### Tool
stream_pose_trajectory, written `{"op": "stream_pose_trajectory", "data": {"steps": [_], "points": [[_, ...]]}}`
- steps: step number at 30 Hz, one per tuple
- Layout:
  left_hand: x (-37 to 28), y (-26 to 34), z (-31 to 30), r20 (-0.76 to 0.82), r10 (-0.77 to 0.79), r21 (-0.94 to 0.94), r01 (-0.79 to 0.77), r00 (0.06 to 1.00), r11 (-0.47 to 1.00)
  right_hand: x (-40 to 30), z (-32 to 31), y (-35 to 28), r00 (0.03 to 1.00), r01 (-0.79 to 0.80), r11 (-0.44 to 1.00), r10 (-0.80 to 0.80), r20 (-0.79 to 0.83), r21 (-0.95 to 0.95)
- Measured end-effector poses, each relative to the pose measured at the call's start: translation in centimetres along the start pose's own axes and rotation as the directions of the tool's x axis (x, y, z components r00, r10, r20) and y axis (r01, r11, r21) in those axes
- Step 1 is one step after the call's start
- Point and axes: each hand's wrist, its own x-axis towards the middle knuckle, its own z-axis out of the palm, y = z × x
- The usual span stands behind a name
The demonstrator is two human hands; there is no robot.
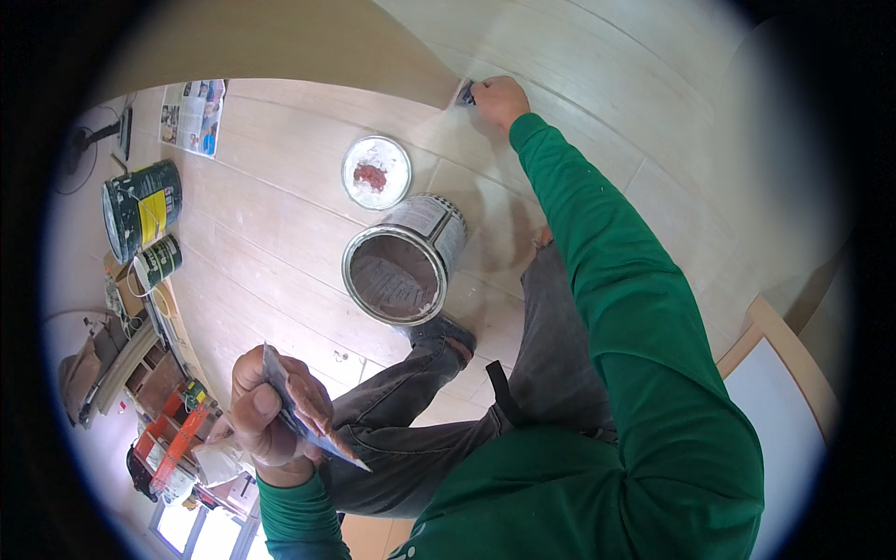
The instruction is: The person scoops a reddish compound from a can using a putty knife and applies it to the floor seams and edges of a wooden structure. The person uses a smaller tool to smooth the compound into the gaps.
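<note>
My left hand (269,409) grips a thin flat metal blade (318,437), tilted, with pinkish-brown filler (308,399) heaped on its face. At the far end of my stretched arm, my right hand (500,101) holds a small flat scraper blade (465,93) at the lower corner of a beige panel (336,45); whether the blade touches the panel or the floor is hard to tell. An open metal can (451,227), tilted in view, has brown filler (392,276) coating its inside. Beside it lies a round white lid (378,150) with a reddish-brown smear.
A newspaper sheet (192,115) lies by the panel. Along the left stand a dark bucket (143,206), a smaller green tub (159,262) and an orange metal frame (182,444) among clutter. A wood-edged white panel (773,399) is at right. Wood-look tiles (266,203) cover the floor.
</note>
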Motion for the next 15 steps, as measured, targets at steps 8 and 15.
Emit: {"op": "stream_pose_trajectory", "data": {"steps": [8, 15], "points": [[0.2, -0.1, 0.0, -0.076, -0.001, -0.043, -0.002, 0.997, 0.999, 2.2, 2.0, 2.0, 0.997, 0.082, 0.974, -0.077, -0.031, 0.212], [0.8, -0.1, 0.2, -0.056, -0.055, -0.038, 0.053, 0.997, 0.998, -1.2, 0.3, 1.8, 0.992, -0.024, 0.831, -0.050, 0.118, 0.556]]}}
